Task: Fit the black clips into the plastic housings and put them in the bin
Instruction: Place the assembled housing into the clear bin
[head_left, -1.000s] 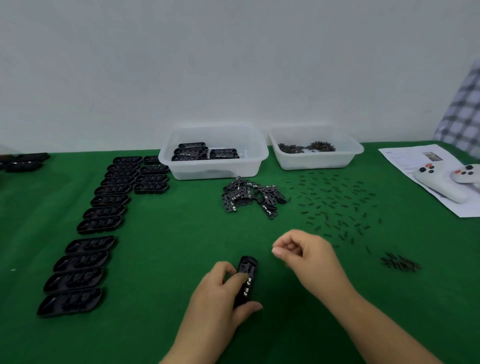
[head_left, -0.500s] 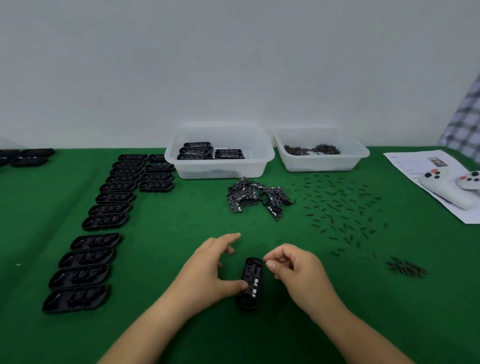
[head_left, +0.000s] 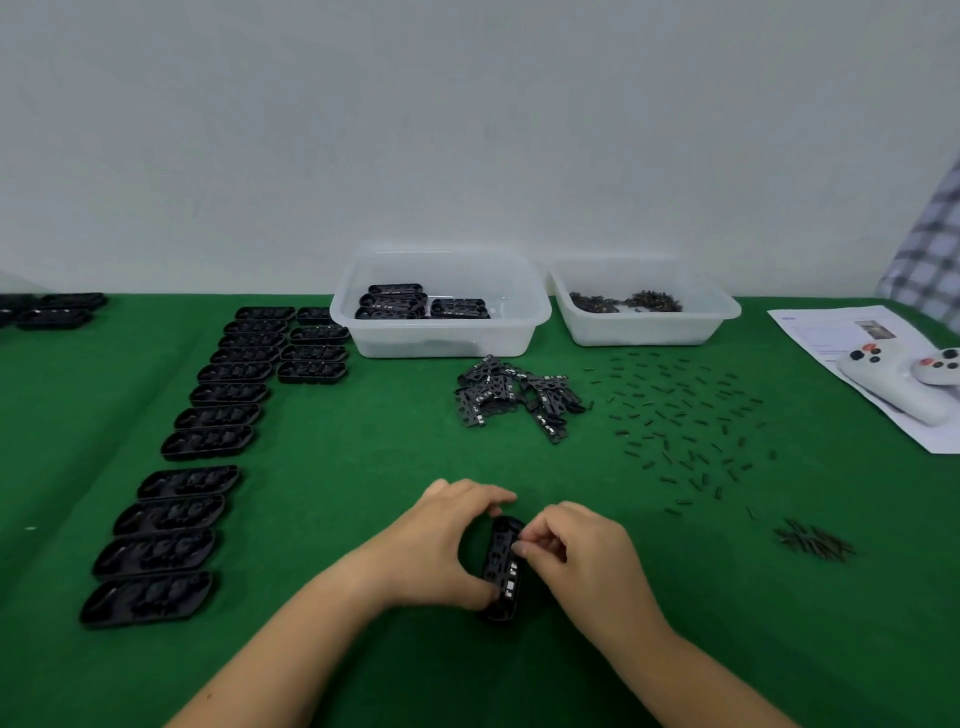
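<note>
A black oblong housing (head_left: 503, 566) lies on the green cloth near the front, with a clip plate seated in it. My left hand (head_left: 441, 540) grips it, fingers curled over its far end and thumb at its near end. My right hand (head_left: 576, 551) has its fingertips pinched together at the housing's right edge; what they pinch is too small to make out. A heap of black clips (head_left: 514, 395) lies mid-table. The left clear bin (head_left: 441, 306) holds a few finished housings.
Empty black housings (head_left: 208, 415) lie in rows on the left. Small black pins (head_left: 680, 415) are scattered at right, with a small bundle (head_left: 810, 540) nearer. A second bin (head_left: 644, 306) holds small dark parts. White controllers (head_left: 904, 374) lie on a paper sheet far right.
My left hand shifted from a side grip to spanning the housing's two ends. My right hand came down and left from above the cloth to the housing's right edge.
</note>
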